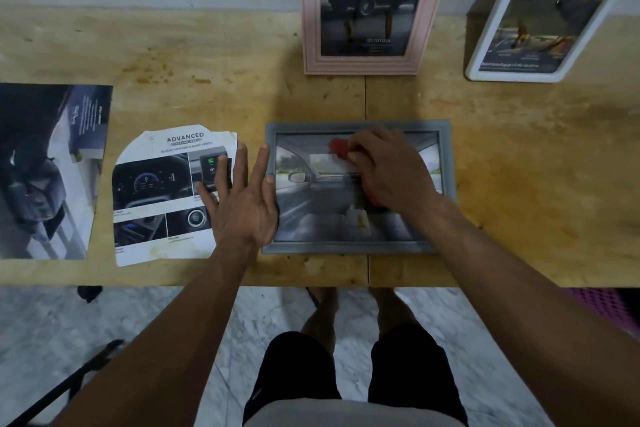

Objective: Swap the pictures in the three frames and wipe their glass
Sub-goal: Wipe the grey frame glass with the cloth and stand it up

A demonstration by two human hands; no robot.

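Observation:
A grey frame [446, 152] lies flat on the wooden table [519, 166], holding a car-interior picture under glass. My right hand [388, 166] rests on the glass near the frame's top, shut on a red cloth [341, 148]. My left hand [244, 198] lies flat with fingers spread at the frame's left edge, thumb touching the frame, fingers partly over a loose white picture [162, 198] headed "ADVANCED". A pink arched frame [367, 10] with a pickup-truck picture stands at the back. A white frame [547, 10] leans at the back right.
A second loose picture [48, 170], dark and showing car seats, lies at the table's left edge. Behind the table is a grey wall. Below the front edge are a marble floor, my legs, a black object [90, 293] and something pink at the right [602, 305].

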